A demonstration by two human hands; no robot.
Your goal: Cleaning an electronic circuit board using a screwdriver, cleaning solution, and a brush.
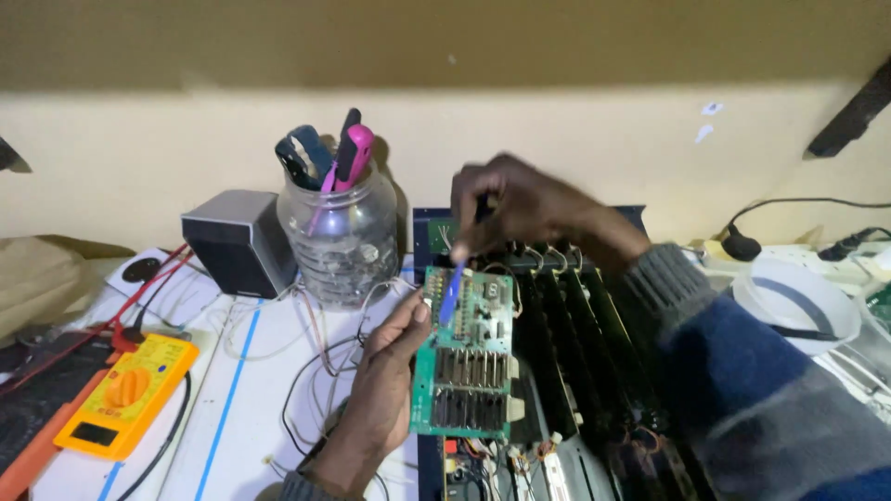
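1. My left hand [385,371] is clamped on the left edge of a green circuit board [464,357], thumb on the front face near the top corner, fingers wrapped behind it.
2. I hold the board upright and tilted a little, above the white tabletop [251,408] and just beside the open black chassis [594,343] on its right.
3. The board's lower half carries rows of dark chips; the upper half has smaller parts and a pale connector strip along the left edge.
4. My right hand [524,209] is closed around the handle of a thin blue tool [453,292], which slants down onto the upper part of the board. The hand is blurred, so I cannot tell exactly how my fingers sit on the handle.
5. The chassis holds several dark boards standing in a row, with wire loops along their top edge.
6. Behind the board stands a clear plastic jar [342,246] with pink-handled and blue-handled tools poking out of it.
7. Just left of the jar sits a small grey speaker box [239,241].
8. Further left, a yellow multimeter [125,394] lies flat with red and black leads trailing from it.
9. Loose thin wires curl across the tabletop below the jar.
10. A white round lid-like object [796,301] lies to the far right.
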